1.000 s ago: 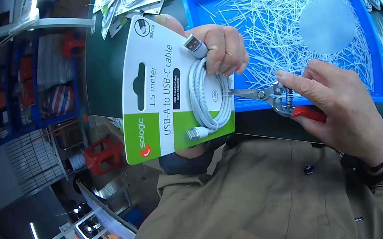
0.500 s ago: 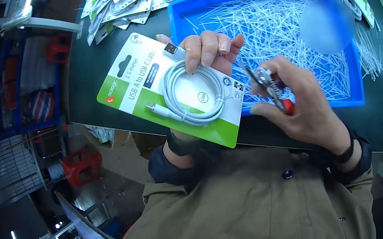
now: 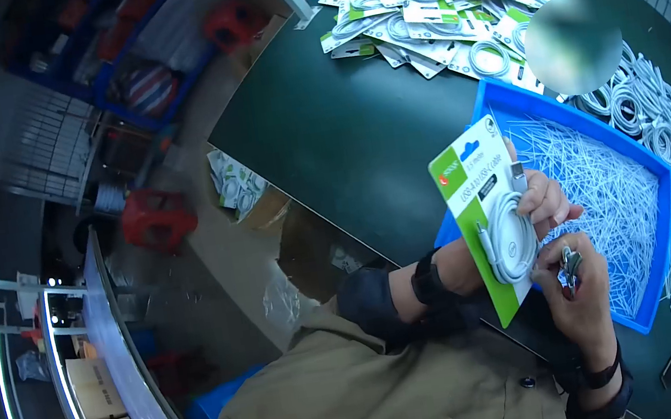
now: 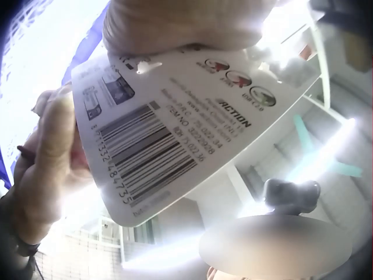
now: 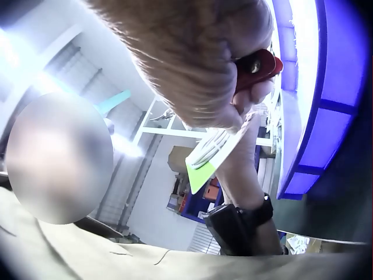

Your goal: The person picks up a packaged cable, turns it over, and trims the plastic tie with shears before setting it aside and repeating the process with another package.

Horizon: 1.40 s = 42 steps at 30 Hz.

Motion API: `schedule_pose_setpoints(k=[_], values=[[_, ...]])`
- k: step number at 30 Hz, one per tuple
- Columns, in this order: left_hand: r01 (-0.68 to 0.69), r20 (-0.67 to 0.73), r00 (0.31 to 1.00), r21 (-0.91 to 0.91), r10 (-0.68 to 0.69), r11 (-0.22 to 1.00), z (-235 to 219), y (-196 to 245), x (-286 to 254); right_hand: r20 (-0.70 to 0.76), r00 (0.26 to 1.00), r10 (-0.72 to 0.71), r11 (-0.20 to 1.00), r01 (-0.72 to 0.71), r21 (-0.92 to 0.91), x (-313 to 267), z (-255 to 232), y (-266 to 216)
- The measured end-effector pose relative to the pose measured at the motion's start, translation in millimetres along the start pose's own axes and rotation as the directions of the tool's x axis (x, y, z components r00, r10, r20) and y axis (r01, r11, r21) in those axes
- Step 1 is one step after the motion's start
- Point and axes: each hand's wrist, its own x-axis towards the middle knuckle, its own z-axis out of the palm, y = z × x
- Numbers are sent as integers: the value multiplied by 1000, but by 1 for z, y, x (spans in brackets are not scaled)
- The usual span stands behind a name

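Note:
My left hand [image 3: 544,200] grips the side of a cable card [image 3: 501,302], its thumb behind it and fingers at the front edge. A coiled white USB cable [image 3: 507,244] is fastened to the card's front. In the left wrist view, the card's printed back with a barcode [image 4: 148,154] lies under the left hand [image 4: 186,23]. My right hand [image 3: 583,307], just below the card's right edge, holds small cutting pliers [image 3: 570,263]. Their red handle [image 5: 261,65] pokes out of the fist in the right wrist view; most of the tool is hidden by fingers.
A blue tray [image 3: 660,256] full of thin white strips [image 3: 605,212] stands beyond the hands. Many carded cables [image 3: 428,13] are heaped at the table's far side, and loose coiled cables [image 3: 655,110] lie behind the tray. A cardboard box [image 3: 261,207] of packs sits below the table's left edge.
The pliers have left the coil on the card and now sit turned in the right fist. Both hands with the card appear farther right as the head view swung left; the card stands more upright.

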Motion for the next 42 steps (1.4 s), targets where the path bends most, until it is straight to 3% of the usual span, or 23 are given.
schedule_pose_setpoints(k=[2,4,6,8,11,14,15,16,19,22,23,26,28,32,35,36,38,39,42], values=[[-59,-95,993,120,71,991,30,18,0,-5,1000,-14,999,13,-51,0,-2,1],[-72,-342,921,320,186,945,62,44,-3,-7,1000,-20,989,19,-146,0,-11,2],[-118,-311,928,272,203,955,58,71,-14,-44,996,71,987,-77,-142,-2,-17,4],[-43,-167,984,79,56,996,33,116,-40,-115,990,77,980,-96,-175,-1,-24,12],[-125,-240,946,353,219,927,36,168,-97,-169,985,39,955,-86,-283,-2,-38,20],[-137,-258,876,675,406,725,11,241,-197,-212,974,78,940,-142,-310,-2,-48,26],[-15,-356,661,874,661,486,31,237,-201,-222,970,100,937,-167,-307,0,-50,26],[202,-305,385,949,871,243,51,234,-201,-230,965,123,933,-191,-304,0,-53,27],[385,-186,165,916,969,110,41,283,-228,-241,964,111,938,-182,-296,2,-57,34],[424,-111,349,904,931,-51,34,282,-179,-264,955,132,974,-174,-143,3,-55,29],[461,-107,446,879,889,-125,33,276,-151,-255,955,153,974,-190,-126,2,-57,29],[472,-141,734,810,665,-349,18,258,-63,-257,943,213,970,-235,-56,-2,-62,32],[414,-97,844,742,527,-527,7,240,-4,-281,926,251,966,-258,14,-3,-64,33],[376,-87,903,637,422,-673,-43,240,99,-277,934,227,972,-237,0,-4,-69,41],[313,-18,939,460,343,-831,-71,229,159,-269,940,209,973,-229,-43,-1,-72,40],[330,-55,939,410,338,-850,-83,223,175,-262,942,207,972,-228,-52,0,-72,38],[291,-57,957,183,285,-939,-110,211,199,-249,947,203,971,-227,-72,2,-74,35],[357,-191,926,163,326,-920,-116,205,210,-238,948,211,971,-231,-57,0,-75,39],[446,-262,875,111,406,-888,-145,204,217,-250,949,191,976,-212,-59,0,-74,40]])
